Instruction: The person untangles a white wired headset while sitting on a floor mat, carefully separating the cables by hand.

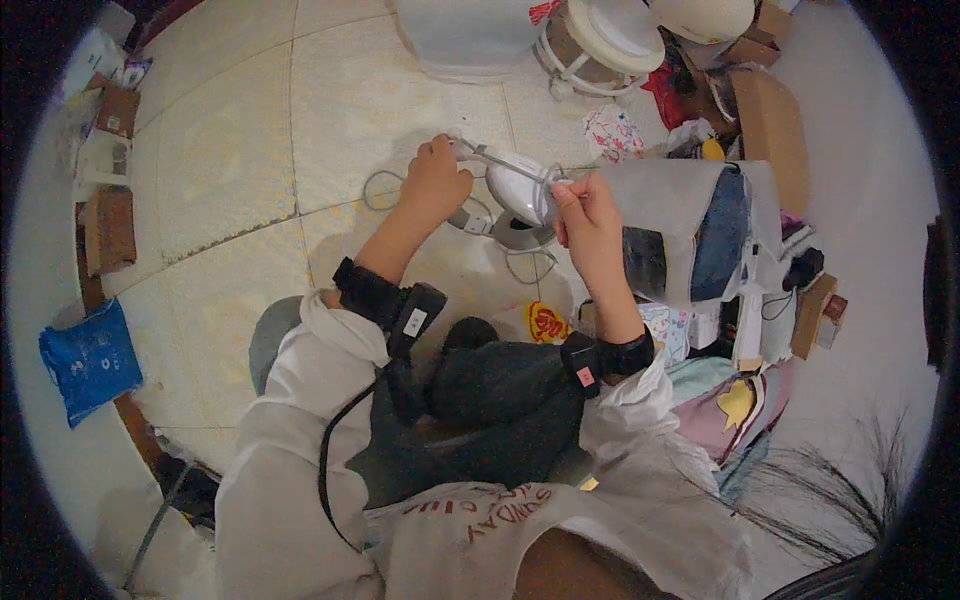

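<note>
Both hands are raised over the tiled floor (240,135), a stretch of grey cord (502,161) between them. My left hand (436,184) is closed on one end of the cord; what its fingertips hold is partly hidden. Pinched in my right hand (589,217) is the other part, beside a loop of cord. Just behind the cord is a white, rounded appliance (514,187), whose exact kind I cannot tell. Below it sits a grey base (523,234) with a dark opening. A grey and white block (471,219), perhaps a socket or plug, lies close to my left wrist.
At right stands a grey fabric storage box (660,195) with dark windows, near bags and cartons. A white wheeled stool (600,45) is ahead. Along the left wall are cardboard boxes (111,229) and a blue bag (90,360). A red and yellow piece (547,322) lies near my knee.
</note>
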Available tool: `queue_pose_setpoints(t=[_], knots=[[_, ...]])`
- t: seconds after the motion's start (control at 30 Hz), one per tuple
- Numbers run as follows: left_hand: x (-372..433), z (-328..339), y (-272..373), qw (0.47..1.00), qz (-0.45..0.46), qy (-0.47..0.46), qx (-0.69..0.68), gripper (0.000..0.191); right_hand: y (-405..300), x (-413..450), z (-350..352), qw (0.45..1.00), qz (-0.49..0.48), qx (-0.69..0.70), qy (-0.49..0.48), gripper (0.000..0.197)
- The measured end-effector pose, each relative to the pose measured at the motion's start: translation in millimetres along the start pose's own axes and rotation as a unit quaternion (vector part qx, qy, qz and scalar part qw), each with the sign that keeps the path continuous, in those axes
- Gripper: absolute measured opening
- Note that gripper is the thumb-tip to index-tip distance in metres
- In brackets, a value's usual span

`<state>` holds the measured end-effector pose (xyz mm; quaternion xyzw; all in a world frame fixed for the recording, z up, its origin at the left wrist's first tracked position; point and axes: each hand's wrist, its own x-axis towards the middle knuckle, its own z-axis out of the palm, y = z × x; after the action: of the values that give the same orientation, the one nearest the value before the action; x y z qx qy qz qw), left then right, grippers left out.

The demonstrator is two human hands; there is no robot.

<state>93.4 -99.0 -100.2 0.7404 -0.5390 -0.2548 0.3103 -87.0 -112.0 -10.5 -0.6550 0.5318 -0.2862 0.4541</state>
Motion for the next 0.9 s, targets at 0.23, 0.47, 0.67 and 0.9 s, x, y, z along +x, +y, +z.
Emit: queue_pose_setpoints(t=[0.23, 0.47, 0.67, 0.9], knots=[[25.1, -23.6, 18.7, 0.985, 0.019, -0.002, -0.172, 0.059, 12.1, 38.9, 19.3, 0.999, 0.002, 0.051, -0.009, 0.019], [34.3, -29.9, 23.5, 0.98, 0.198, 0.012, -0.032, 0.056, 2.1, 74.1, 41.2, 0.996, -0.077, -0.03, 0.017, 0.021], [43.9, -63.8, 24.0, 0.984, 0.173, -0.032, -0.025, 0.044, -32.1, 74.9, 40.8, 0.972, -0.142, -0.179, 0.058, 0.017], [38.2, -74.0, 24.7, 0.979, 0.187, -0.023, -0.078, 0.027, -51.8, 58.4, 33.9, 0.988, -0.127, -0.092, -0.004, 0.013]])
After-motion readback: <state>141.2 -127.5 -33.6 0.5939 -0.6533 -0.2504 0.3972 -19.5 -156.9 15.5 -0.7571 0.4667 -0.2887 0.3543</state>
